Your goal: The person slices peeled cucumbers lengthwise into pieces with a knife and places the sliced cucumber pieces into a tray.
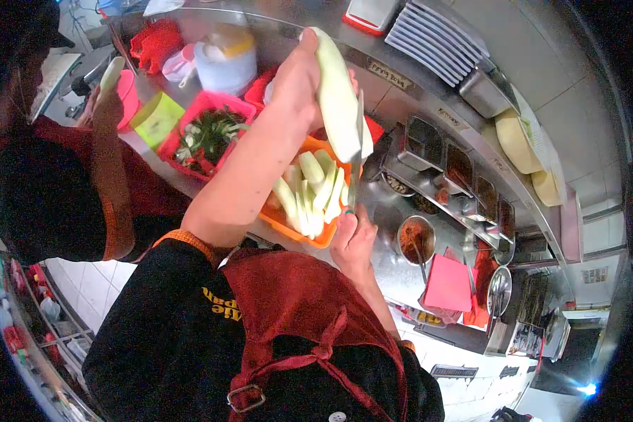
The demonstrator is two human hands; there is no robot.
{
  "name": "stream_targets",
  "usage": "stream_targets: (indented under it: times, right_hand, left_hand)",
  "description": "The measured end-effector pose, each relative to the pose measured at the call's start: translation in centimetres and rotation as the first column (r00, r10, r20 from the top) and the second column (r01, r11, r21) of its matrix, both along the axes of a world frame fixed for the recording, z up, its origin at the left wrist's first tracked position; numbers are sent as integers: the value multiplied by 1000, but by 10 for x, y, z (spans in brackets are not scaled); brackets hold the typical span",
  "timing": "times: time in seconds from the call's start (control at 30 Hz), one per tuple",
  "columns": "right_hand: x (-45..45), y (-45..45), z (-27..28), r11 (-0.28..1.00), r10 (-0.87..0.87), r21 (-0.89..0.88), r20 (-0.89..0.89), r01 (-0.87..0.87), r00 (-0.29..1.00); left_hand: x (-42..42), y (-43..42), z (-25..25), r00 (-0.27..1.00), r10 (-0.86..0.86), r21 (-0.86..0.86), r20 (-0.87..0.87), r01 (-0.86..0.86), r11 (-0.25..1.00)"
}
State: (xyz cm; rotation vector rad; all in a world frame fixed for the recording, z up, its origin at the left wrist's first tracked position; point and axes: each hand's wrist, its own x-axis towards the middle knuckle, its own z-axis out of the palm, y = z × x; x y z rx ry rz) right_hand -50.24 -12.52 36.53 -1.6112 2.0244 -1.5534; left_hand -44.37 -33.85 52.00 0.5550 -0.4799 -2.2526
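Observation:
My left hand (297,88) is wrapped round a long, pale green peeled cucumber (336,98), holding it up at a slant. In my right hand (355,240), a knife (356,165) points up and away from me, its blade against the cucumber's lower end. A thin pale piece shows on the blade's far side. Below them sits an orange basket (321,241) with several long pale cut pieces (315,190) in it. Parts of my left fingers are hidden behind the cucumber.
A pink basket (170,150) of chopped greens stands left of the orange one. On the right are metal containers (459,165), a bowl of reddish food (416,239) and a pink board (448,283). A co-worker's arm (112,169) reaches in from the left.

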Motion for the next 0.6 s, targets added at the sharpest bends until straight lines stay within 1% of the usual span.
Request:
stream_targets:
  times: [0.1,0.17,0.2,0.27,0.3,0.37,0.4,0.47,0.5,0.53,0.57,0.6]
  right_hand:
    - [-3,-4,-4,1000,-2,-3,-26,2,1000]
    - [-3,-4,-4,1000,-14,-2,-44,14,999]
    - [-4,-4,-2,1000,-12,-1,-45,12,999]
    - [-5,-5,0,1000,10,-1,-101,-10,995]
    - [-5,-6,1,1000,12,1,-100,-12,995]
    - [-7,-11,2,999,-7,-38,-128,2,992]
    - [-7,-14,4,999,-8,-39,-129,3,992]
    - [-7,-21,8,994,-45,-96,-16,43,999]
    - [-10,-23,8,994,-45,-98,-16,44,999]
    - [-15,-23,7,995,-42,-92,-52,37,998]
    - [-18,-24,6,996,-39,-86,-87,31,995]
    - [-20,-26,7,995,-41,-89,-85,33,996]
  left_hand:
    - [-1,7,4,1000,31,-30,-4,-31,999]
    - [-4,2,2,1000,-22,-10,-1,22,1000]
    - [-6,1,0,1000,-21,-9,-3,21,1000]
    - [-10,0,-5,997,-50,-105,52,56,993]
    - [-11,0,-9,997,-49,-103,54,54,993]
    - [-11,8,-4,982,-187,-43,-37,185,982]
    - [-13,17,-2,989,-145,-35,42,146,989]
    - [-15,32,-4,991,-129,-71,34,131,989]
    - [-17,37,-4,993,-112,-105,27,115,988]
    - [-21,43,-3,999,-50,-89,1,50,995]
    - [-21,46,-2,999,-51,-91,3,51,995]
    - [-22,48,-1,1000,-11,-100,19,13,995]
